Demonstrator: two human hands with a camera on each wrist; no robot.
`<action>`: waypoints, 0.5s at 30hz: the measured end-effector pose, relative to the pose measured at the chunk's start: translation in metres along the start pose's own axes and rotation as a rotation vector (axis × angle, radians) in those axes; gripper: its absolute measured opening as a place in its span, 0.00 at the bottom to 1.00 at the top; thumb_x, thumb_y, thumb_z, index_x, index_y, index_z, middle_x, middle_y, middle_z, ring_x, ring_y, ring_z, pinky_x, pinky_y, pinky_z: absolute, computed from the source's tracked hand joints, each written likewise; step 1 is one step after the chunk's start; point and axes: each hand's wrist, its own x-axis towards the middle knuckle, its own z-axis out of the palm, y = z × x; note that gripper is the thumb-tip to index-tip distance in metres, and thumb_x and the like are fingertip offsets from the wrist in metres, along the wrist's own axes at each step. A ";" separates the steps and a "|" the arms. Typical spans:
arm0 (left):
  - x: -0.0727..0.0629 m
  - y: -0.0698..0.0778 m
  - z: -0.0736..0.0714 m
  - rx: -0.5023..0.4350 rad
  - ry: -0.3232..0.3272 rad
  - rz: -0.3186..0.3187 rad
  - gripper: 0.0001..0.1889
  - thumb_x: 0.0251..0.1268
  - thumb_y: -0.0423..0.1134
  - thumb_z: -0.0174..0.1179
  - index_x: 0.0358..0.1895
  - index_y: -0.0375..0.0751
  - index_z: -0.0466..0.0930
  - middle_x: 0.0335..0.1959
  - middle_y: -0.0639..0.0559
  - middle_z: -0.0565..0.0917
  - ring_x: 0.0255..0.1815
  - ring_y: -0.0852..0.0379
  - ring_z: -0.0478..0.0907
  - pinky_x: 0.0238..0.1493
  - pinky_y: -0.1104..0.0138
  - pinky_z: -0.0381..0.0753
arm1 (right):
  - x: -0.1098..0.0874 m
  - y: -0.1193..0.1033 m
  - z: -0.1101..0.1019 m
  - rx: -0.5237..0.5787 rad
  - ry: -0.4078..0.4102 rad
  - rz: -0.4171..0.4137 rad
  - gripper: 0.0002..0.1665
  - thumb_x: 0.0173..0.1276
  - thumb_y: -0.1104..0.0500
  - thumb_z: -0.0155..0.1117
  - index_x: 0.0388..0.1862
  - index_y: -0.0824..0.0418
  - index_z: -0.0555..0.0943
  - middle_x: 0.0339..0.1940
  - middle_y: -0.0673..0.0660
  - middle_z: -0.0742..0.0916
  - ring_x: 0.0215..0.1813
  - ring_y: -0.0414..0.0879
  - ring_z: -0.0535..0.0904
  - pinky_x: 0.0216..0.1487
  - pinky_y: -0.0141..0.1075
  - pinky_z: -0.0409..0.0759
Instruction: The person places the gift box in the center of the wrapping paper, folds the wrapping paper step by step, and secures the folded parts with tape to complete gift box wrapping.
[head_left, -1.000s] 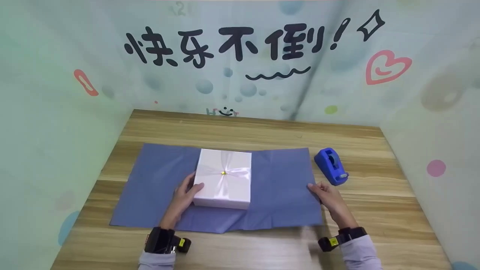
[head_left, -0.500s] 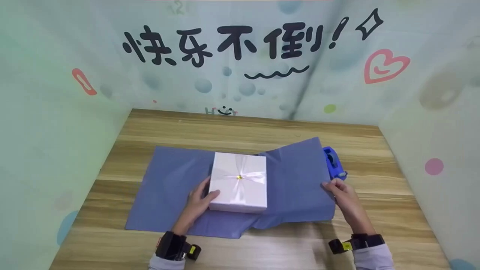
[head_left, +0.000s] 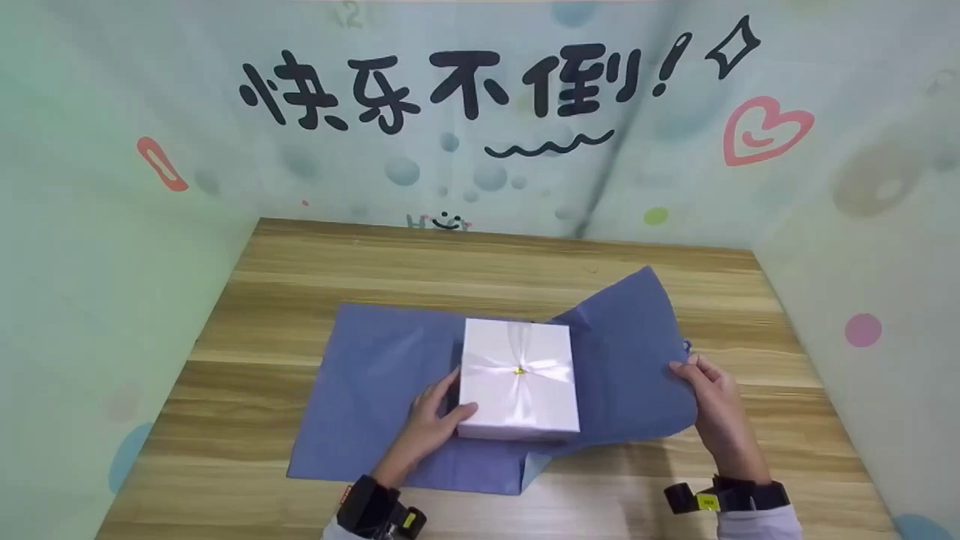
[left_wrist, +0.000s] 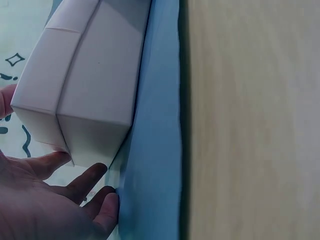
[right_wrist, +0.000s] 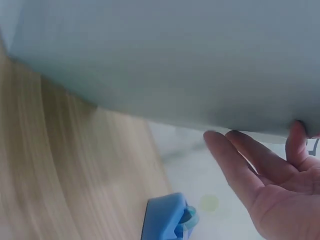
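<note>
A white gift box (head_left: 491,390) with a pale ribbon cross and a small gold centre sits on a sheet of blue wrapping paper (head_left: 382,382). My left hand (head_left: 427,431) holds the box at its near left side, thumb on the lid and fingers along the side wall. In the left wrist view those fingertips (left_wrist: 97,172) meet the lower part of the box (left_wrist: 95,85). My right hand (head_left: 720,405) pinches the right edge of the paper, which is raised and slants up from the box. In the right wrist view the raised sheet (right_wrist: 165,60) shows its pale underside.
A blue tape dispenser (right_wrist: 162,217) stands on the wooden table (head_left: 360,262) beyond the right hand; in the head view the lifted paper hides nearly all of it. Printed fabric walls (head_left: 420,82) enclose the table at the back and both sides.
Box and paper have slid to the right and slightly nearer, with the left hand on the box. The right hand has moved right and raised the paper's right end, covering the dispenser.
</note>
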 end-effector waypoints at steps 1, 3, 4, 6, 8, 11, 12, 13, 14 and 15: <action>-0.001 0.000 0.001 0.004 -0.006 0.008 0.38 0.59 0.55 0.59 0.71 0.45 0.58 0.69 0.37 0.61 0.70 0.36 0.52 0.67 0.40 0.53 | -0.001 0.000 0.001 0.013 -0.002 -0.001 0.17 0.67 0.64 0.53 0.17 0.54 0.69 0.18 0.45 0.74 0.22 0.36 0.72 0.24 0.29 0.72; -0.002 0.000 0.003 0.009 -0.013 0.021 0.38 0.59 0.55 0.59 0.71 0.44 0.57 0.69 0.36 0.61 0.70 0.35 0.51 0.67 0.40 0.53 | -0.001 -0.001 0.003 0.043 -0.013 0.000 0.17 0.68 0.62 0.53 0.17 0.53 0.70 0.18 0.45 0.75 0.22 0.36 0.72 0.24 0.29 0.73; -0.002 0.000 0.003 0.009 -0.014 0.026 0.38 0.59 0.55 0.59 0.71 0.44 0.57 0.69 0.36 0.61 0.70 0.35 0.51 0.66 0.40 0.53 | -0.001 0.000 0.004 0.061 -0.020 0.000 0.17 0.69 0.61 0.52 0.17 0.53 0.71 0.18 0.44 0.75 0.22 0.36 0.73 0.25 0.29 0.73; -0.001 -0.001 0.004 0.005 -0.014 0.029 0.38 0.59 0.54 0.59 0.71 0.44 0.58 0.69 0.36 0.61 0.70 0.35 0.51 0.67 0.40 0.53 | 0.000 0.001 0.005 0.111 -0.037 0.003 0.17 0.70 0.60 0.51 0.18 0.52 0.72 0.19 0.44 0.77 0.23 0.36 0.74 0.26 0.29 0.74; -0.001 -0.001 0.004 -0.004 -0.011 0.030 0.38 0.58 0.54 0.59 0.70 0.44 0.58 0.68 0.36 0.61 0.70 0.35 0.52 0.66 0.40 0.53 | 0.000 0.003 0.006 0.160 -0.058 0.017 0.17 0.71 0.58 0.50 0.20 0.51 0.73 0.23 0.44 0.79 0.26 0.36 0.75 0.29 0.29 0.75; 0.000 -0.001 0.004 -0.014 -0.009 0.031 0.38 0.58 0.53 0.60 0.70 0.43 0.59 0.68 0.35 0.62 0.70 0.36 0.53 0.67 0.41 0.54 | -0.001 0.007 0.004 0.210 -0.078 0.065 0.12 0.72 0.53 0.48 0.28 0.46 0.76 0.32 0.41 0.79 0.36 0.36 0.74 0.40 0.30 0.74; 0.000 -0.001 0.004 -0.013 -0.009 0.034 0.38 0.58 0.53 0.60 0.70 0.43 0.59 0.68 0.35 0.62 0.69 0.36 0.53 0.67 0.42 0.55 | -0.004 0.010 0.003 0.202 -0.087 0.083 0.10 0.72 0.50 0.48 0.37 0.43 0.78 0.42 0.43 0.80 0.45 0.37 0.74 0.47 0.31 0.72; -0.001 -0.001 0.004 -0.014 -0.007 0.037 0.38 0.58 0.52 0.60 0.70 0.42 0.60 0.68 0.35 0.62 0.69 0.36 0.53 0.67 0.42 0.55 | -0.006 0.012 0.003 0.199 -0.100 0.101 0.12 0.72 0.47 0.46 0.47 0.40 0.77 0.52 0.44 0.78 0.53 0.38 0.71 0.55 0.33 0.69; -0.001 -0.001 0.004 -0.014 -0.008 0.038 0.37 0.58 0.52 0.60 0.70 0.42 0.60 0.68 0.35 0.62 0.69 0.36 0.53 0.67 0.42 0.55 | -0.007 0.015 0.001 0.272 -0.172 0.085 0.16 0.73 0.44 0.42 0.53 0.40 0.75 0.55 0.44 0.77 0.55 0.39 0.71 0.57 0.33 0.68; -0.001 -0.001 0.003 -0.017 -0.009 0.038 0.37 0.58 0.52 0.60 0.69 0.42 0.60 0.68 0.35 0.62 0.69 0.36 0.53 0.67 0.43 0.55 | -0.008 0.016 0.001 0.280 -0.186 0.089 0.19 0.73 0.43 0.40 0.57 0.39 0.72 0.58 0.44 0.75 0.58 0.39 0.68 0.60 0.34 0.66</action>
